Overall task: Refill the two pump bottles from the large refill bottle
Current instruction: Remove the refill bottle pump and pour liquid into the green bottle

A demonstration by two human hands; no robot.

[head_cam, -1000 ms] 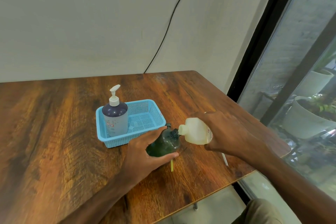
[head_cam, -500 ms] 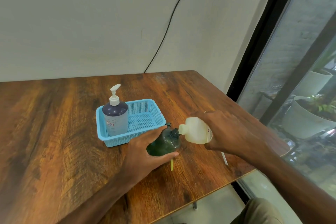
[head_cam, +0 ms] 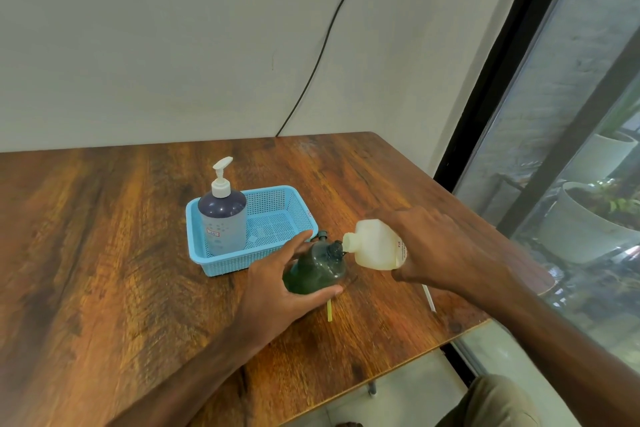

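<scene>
My left hand point(head_cam: 277, 291) wraps around a dark green bottle point(head_cam: 317, 270) standing on the wooden table, its neck open. My right hand point(head_cam: 440, 250) holds a pale cream refill bottle point(head_cam: 374, 246) tipped sideways, its mouth touching the green bottle's opening. A dark green pump head point(head_cam: 322, 236) lies behind the green bottle, and its yellowish tube point(head_cam: 329, 311) shows in front of my left thumb. A blue-purple pump bottle point(head_cam: 223, 222) with a white pump stands in the left of a light blue basket point(head_cam: 277, 215).
The table's right edge point(head_cam: 485, 322) runs close under my right forearm, with floor below. A thin white stick point(head_cam: 428, 298) lies on the table under my right wrist. A black cable point(head_cam: 322, 45) hangs down the wall. A window with plant pots point(head_cam: 588, 218) is to the right.
</scene>
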